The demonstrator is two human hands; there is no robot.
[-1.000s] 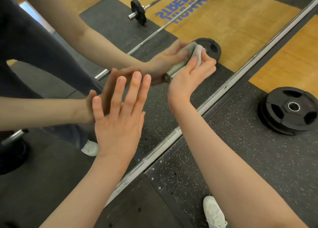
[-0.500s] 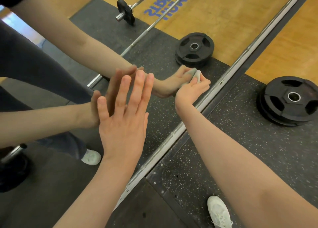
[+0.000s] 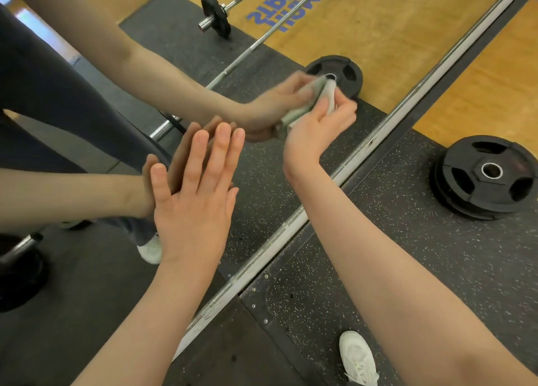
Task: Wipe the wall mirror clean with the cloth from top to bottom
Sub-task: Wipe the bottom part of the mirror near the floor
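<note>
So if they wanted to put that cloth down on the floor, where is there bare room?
Bare rubber floor lies between the mirror's bottom rail and the weight plates, right of the right forearm. Near the white shoe it is tighter. The cloth is in the right hand.

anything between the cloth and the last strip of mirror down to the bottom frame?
Nothing visible. The right hand presses the cloth on the wall mirror, and the glass from there down to the metal frame is bare. The left hand lies flat on the glass, off to the side.
</note>
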